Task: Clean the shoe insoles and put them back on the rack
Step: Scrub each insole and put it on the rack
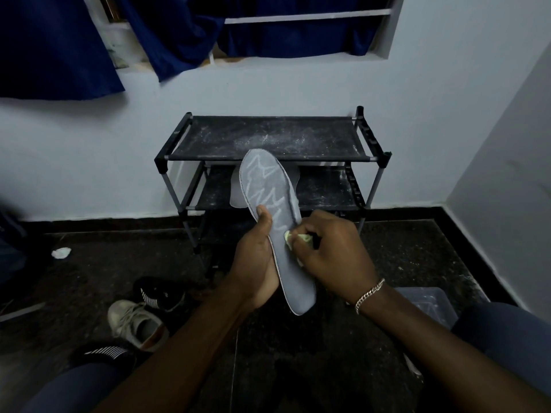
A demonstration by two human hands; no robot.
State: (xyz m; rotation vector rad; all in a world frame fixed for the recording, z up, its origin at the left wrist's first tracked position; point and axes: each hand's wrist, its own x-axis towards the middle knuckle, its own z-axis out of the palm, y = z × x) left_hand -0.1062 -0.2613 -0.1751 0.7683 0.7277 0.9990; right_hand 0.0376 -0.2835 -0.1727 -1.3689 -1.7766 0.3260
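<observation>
- Two bare forearms (185,347) rise from the bottom edge of my head-camera feed, with a silver chain bracelet (369,295) on the right wrist.
- Left hand (256,263) grips a grey insole (268,186) near its middle, thumb pressed on the face and fingers wrapped behind. The insole is held in the air in front of the rack, toe up and heel low, with pale zigzag marks on its upper half.
- Right hand (334,257) is curled around a yellow-green cloth (298,237) and presses it against the insole's right edge, just across from the left thumb.
- Behind the insole I see a black shoe rack (313,138) against a pale wall (417,99), its top shelf speckled with white dust.
- On the rack's middle shelf lies a pale second insole (235,195), mostly hidden by the one in hand.
- On the dark floor (402,251) to the left, a white sneaker (134,323) and a striped black shoe (161,293) sit side by side.
- A crumpled white wad (61,252) lies further left, well apart from the shoes.
- A clear plastic box (429,305) sits on the floor just behind the right wrist.
- Dark blue curtains (53,46) hang above the rack.
</observation>
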